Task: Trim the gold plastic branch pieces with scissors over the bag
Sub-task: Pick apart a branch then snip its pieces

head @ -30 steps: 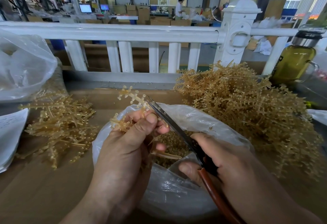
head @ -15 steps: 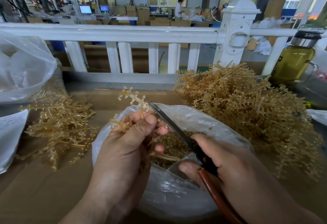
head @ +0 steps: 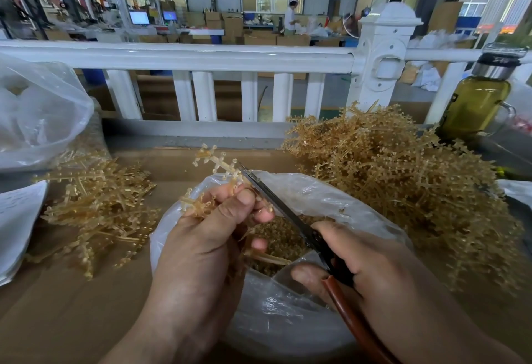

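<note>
A translucent gold plastic branch piece (head: 221,166), a thin stem with short knobbed side twigs, is held above the far rim of a clear plastic bag (head: 331,199) that sits open on the brown cardboard-covered tabletop (head: 72,306). The left hand (head: 201,248) pinches the branch between thumb and curled fingers, and the branch tip points up and away from the bag. The right hand (head: 374,271), over the bag's near right side, is wrapped round the reddish-brown handles of a pair of dark-bladed steel scissors (head: 276,205). The blades lie close together and slant across the bag's mouth, with their tip meeting the branch stem just above the left thumb. Inside the bag lies a heap of small gold trimmed bits (head: 276,237).

Right of the bag and touching it rises a large tangled pile of gold branches (head: 403,191). Left of the bag, a little apart, lies a smaller, flatter pile of gold branches (head: 98,205). Farther left of the bag are a white paper sheet (head: 17,219) and a second, crumpled clear bag (head: 37,113).

Beyond the bag runs a white railing (head: 201,55). To the far right of the bag stands a glass bottle of yellow-green liquid (head: 475,104) with a metal cap. Far beyond the bag and the railing, a person in white (head: 290,18) stands among cardboard boxes.
</note>
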A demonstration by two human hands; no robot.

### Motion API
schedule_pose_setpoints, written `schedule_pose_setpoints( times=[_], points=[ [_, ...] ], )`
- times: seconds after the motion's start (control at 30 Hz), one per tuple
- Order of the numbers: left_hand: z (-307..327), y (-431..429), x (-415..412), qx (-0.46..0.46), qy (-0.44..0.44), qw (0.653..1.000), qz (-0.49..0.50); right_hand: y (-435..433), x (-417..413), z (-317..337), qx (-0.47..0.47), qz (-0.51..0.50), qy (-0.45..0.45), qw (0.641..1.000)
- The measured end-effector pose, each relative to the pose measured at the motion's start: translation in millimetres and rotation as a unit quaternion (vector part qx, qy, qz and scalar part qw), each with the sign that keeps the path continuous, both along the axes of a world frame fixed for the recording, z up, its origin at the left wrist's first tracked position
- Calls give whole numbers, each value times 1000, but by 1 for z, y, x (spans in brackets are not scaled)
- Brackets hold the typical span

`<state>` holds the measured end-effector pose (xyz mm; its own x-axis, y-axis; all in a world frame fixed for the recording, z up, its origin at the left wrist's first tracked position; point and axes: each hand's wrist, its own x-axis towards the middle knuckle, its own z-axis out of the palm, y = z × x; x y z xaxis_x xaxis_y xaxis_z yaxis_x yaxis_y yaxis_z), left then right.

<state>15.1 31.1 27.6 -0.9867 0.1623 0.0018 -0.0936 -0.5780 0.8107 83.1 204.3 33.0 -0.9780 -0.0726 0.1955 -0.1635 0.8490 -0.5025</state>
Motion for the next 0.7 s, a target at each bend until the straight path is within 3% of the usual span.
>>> schedule_pose_setpoints(
  times=[0.7],
  points=[
    [1, 0, 2, -36, 37, 998, -21, 3, 1, 7, 28, -8, 2, 1000]
  ],
)
